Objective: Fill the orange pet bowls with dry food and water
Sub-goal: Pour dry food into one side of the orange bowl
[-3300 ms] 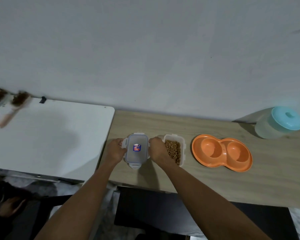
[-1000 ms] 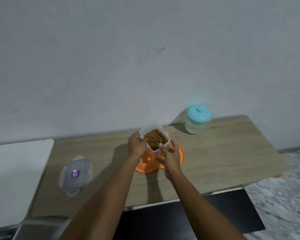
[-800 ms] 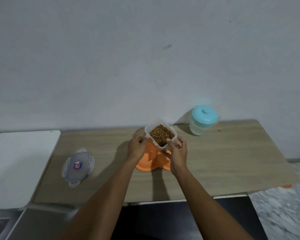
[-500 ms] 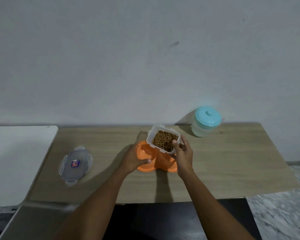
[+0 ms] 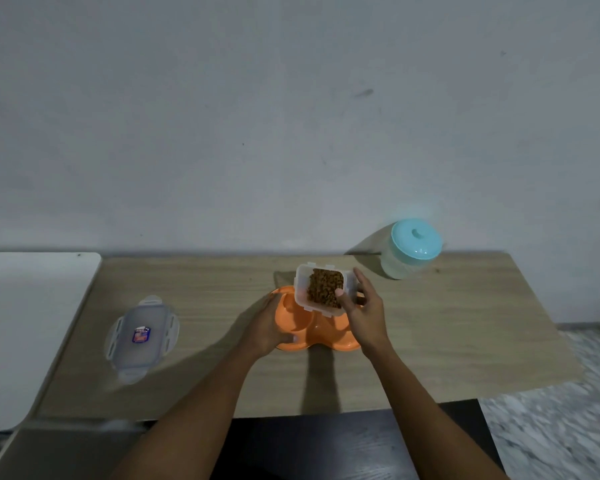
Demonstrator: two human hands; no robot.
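Observation:
An orange double pet bowl (image 5: pixel 303 336) lies near the middle of the wooden table (image 5: pixel 447 341). My left hand (image 5: pixel 265 327) grips its left rim. My right hand (image 5: pixel 364 315) holds a clear plastic container of brown dry food (image 5: pixel 323 287) above the bowl, tilted toward its left cup. The bowl's right cup is partly hidden by my right hand and the container. I see no food in the visible part of the bowl.
The container's clear lid (image 5: pixel 141 337) with a blue sticker lies at the table's left end. A pale jar with a turquoise lid (image 5: pixel 409 249) stands at the back right by the wall. A white table (image 5: pixel 21 317) adjoins on the left. Marbled floor lies to the right.
The lid was set down at the left and the food container carried over the orange bowl. My left hand let go of the container and took the bowl's left rim. The container has tilted leftward.

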